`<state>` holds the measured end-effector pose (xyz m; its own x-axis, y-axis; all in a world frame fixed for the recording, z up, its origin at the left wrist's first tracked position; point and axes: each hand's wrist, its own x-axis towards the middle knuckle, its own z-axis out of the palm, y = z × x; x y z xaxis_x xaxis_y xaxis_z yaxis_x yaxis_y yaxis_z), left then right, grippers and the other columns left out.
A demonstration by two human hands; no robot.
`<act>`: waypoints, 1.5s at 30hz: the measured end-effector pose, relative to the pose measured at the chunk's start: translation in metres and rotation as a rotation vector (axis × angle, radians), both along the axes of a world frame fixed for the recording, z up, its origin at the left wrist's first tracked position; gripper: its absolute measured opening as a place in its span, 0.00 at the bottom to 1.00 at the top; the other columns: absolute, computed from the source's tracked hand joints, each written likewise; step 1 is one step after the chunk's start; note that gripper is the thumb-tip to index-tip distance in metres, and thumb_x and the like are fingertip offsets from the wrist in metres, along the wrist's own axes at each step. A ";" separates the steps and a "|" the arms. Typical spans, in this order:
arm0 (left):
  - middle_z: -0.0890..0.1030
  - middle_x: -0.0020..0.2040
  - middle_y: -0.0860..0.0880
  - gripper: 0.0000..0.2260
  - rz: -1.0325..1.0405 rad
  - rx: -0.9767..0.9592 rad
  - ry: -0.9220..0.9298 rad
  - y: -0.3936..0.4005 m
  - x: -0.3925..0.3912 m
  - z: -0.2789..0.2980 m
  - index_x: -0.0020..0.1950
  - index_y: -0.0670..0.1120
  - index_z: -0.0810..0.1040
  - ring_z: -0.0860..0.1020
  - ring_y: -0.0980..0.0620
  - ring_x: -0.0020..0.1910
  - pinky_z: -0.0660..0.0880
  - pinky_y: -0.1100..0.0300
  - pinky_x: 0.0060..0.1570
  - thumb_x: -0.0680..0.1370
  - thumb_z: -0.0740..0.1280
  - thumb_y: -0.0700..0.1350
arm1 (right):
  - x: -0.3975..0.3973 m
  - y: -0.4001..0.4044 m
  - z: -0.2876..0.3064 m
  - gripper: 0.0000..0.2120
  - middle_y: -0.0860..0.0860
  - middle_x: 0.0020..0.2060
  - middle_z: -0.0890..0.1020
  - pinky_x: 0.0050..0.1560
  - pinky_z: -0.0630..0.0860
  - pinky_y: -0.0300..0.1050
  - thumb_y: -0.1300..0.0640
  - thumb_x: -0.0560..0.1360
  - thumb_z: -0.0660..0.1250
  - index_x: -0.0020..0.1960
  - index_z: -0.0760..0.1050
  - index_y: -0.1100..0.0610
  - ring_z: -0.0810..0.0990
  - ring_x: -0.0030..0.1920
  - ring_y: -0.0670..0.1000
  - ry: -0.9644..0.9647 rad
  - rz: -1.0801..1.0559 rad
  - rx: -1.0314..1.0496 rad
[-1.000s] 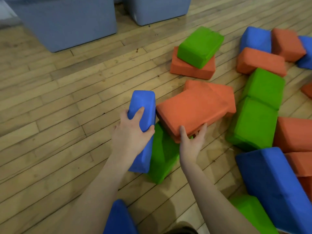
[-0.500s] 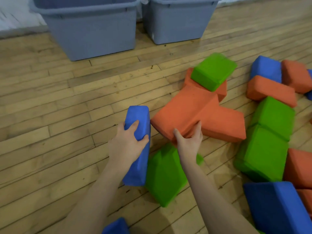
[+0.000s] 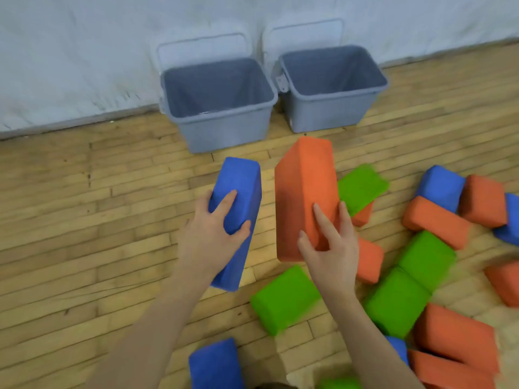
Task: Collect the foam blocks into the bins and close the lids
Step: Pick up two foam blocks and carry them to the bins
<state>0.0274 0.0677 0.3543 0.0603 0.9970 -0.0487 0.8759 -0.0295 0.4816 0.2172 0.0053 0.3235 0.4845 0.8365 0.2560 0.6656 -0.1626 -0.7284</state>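
Left hand grips blue block, fingers curled round near end, block raised off floor. Right hand grips orange block, likewise raised. Two grey bins far, side by side at wall, lids up. Other blocks scattered near right.

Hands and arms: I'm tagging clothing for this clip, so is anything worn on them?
Nothing worn shows. The left hand and right hand are bare, without gloves, rings or a watch in view, and both forearms are bare with no sleeve down to the frame's lower edge.
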 end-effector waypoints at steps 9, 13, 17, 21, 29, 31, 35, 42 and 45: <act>0.60 0.73 0.50 0.27 0.118 -0.102 -0.010 0.002 -0.043 0.210 0.72 0.58 0.65 0.73 0.46 0.61 0.74 0.49 0.54 0.74 0.65 0.59 | -0.008 0.048 0.238 0.26 0.57 0.69 0.70 0.62 0.68 0.57 0.51 0.66 0.69 0.64 0.76 0.50 0.71 0.64 0.59 -0.021 0.117 -0.012; 0.61 0.73 0.49 0.27 0.145 -0.068 -0.009 0.036 -0.073 0.246 0.71 0.57 0.65 0.75 0.45 0.57 0.74 0.49 0.53 0.74 0.64 0.60 | -0.025 0.086 0.268 0.25 0.55 0.68 0.71 0.62 0.69 0.60 0.50 0.66 0.68 0.63 0.76 0.50 0.72 0.63 0.58 -0.049 0.138 -0.028; 0.61 0.73 0.48 0.26 0.152 -0.006 -0.030 0.114 -0.105 0.248 0.72 0.56 0.64 0.74 0.46 0.57 0.73 0.49 0.54 0.75 0.64 0.59 | -0.049 0.154 0.257 0.25 0.55 0.67 0.71 0.60 0.70 0.63 0.54 0.66 0.72 0.63 0.77 0.51 0.72 0.63 0.59 -0.079 0.195 -0.080; 0.61 0.74 0.48 0.26 0.135 0.026 -0.023 0.217 -0.142 0.250 0.72 0.56 0.65 0.75 0.45 0.56 0.74 0.50 0.53 0.75 0.64 0.58 | -0.087 0.238 0.245 0.24 0.54 0.67 0.72 0.57 0.72 0.62 0.54 0.66 0.73 0.62 0.77 0.51 0.74 0.62 0.60 -0.113 0.196 -0.161; 0.61 0.73 0.47 0.27 0.109 0.067 -0.054 0.392 -0.187 0.250 0.72 0.56 0.65 0.71 0.45 0.62 0.75 0.48 0.53 0.74 0.66 0.56 | -0.147 0.400 0.244 0.24 0.52 0.68 0.70 0.58 0.72 0.61 0.55 0.68 0.73 0.63 0.76 0.49 0.74 0.62 0.58 -0.099 0.208 -0.245; 0.61 0.73 0.45 0.28 0.119 0.054 -0.069 0.430 -0.185 0.241 0.73 0.57 0.62 0.70 0.44 0.63 0.74 0.49 0.53 0.74 0.66 0.56 | -0.155 0.441 0.239 0.26 0.52 0.71 0.65 0.63 0.68 0.60 0.53 0.69 0.72 0.66 0.72 0.46 0.69 0.66 0.56 -0.097 0.219 -0.286; 0.64 0.70 0.43 0.30 0.123 0.033 -0.114 0.513 -0.174 0.210 0.74 0.57 0.60 0.69 0.43 0.63 0.73 0.46 0.55 0.74 0.66 0.55 | -0.161 0.528 0.219 0.32 0.55 0.76 0.55 0.68 0.53 0.55 0.50 0.71 0.69 0.73 0.62 0.43 0.59 0.72 0.57 -0.114 0.246 -0.377; 0.63 0.64 0.43 0.35 0.223 0.101 -0.209 0.651 -0.142 0.089 0.73 0.62 0.58 0.65 0.43 0.58 0.69 0.49 0.57 0.66 0.64 0.57 | -0.149 0.682 0.105 0.37 0.53 0.73 0.59 0.69 0.51 0.56 0.48 0.69 0.67 0.74 0.56 0.40 0.60 0.69 0.56 0.005 0.292 -0.381; 0.61 0.61 0.45 0.37 0.272 0.155 -0.313 0.691 -0.134 0.006 0.71 0.66 0.54 0.65 0.46 0.57 0.70 0.50 0.58 0.65 0.66 0.57 | -0.146 0.730 0.029 0.41 0.52 0.69 0.61 0.69 0.52 0.53 0.46 0.63 0.65 0.73 0.54 0.37 0.63 0.67 0.54 0.089 0.283 -0.315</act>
<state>-0.1070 0.7583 0.3607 -0.2177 0.9727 0.0810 0.6742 0.0898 0.7330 0.0710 0.7348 0.3520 0.2331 0.9702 -0.0653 0.6529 -0.2060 -0.7289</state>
